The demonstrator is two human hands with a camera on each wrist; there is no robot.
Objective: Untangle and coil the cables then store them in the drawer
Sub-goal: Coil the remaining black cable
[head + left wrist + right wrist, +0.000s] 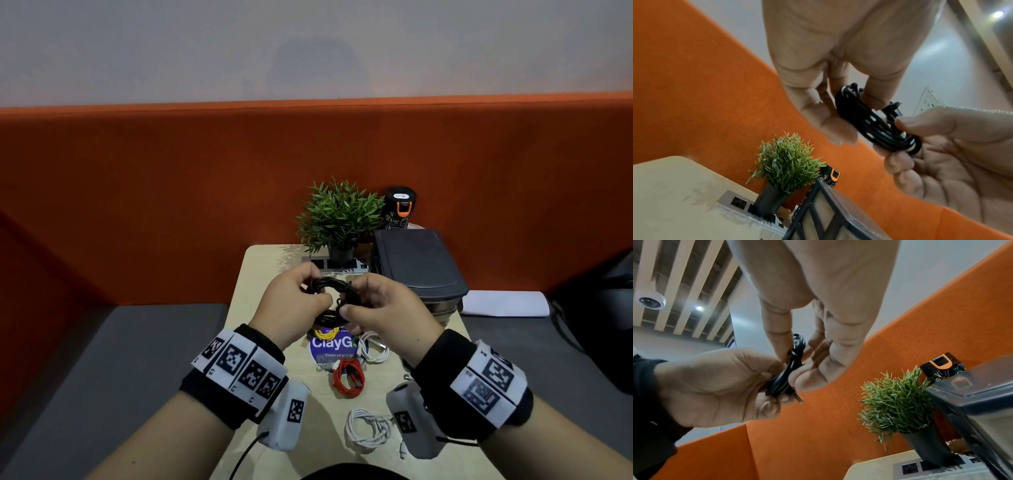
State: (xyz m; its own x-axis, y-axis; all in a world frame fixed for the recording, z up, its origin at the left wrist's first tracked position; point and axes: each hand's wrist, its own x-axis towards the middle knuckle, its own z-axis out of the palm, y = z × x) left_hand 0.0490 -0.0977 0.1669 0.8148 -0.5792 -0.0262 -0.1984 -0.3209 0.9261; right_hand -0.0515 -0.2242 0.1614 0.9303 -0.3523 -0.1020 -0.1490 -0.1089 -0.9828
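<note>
Left hand (291, 305) and right hand (383, 308) both pinch the coiled black cable (330, 298), held above the table (270, 260) before the closed drawer unit (419, 263). Risk: loosening either pinch probably lets the springy loops unwind.

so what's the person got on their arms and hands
The hands are bare, no gloves. The left hand and the right hand each have a black wristband wrapped with a white strip of square black-and-white markers. A small white camera pod, also marked, hangs under each wrist, and a thin black cable trails from each pod. The forearms are uncovered, with no sleeves showing.
</note>
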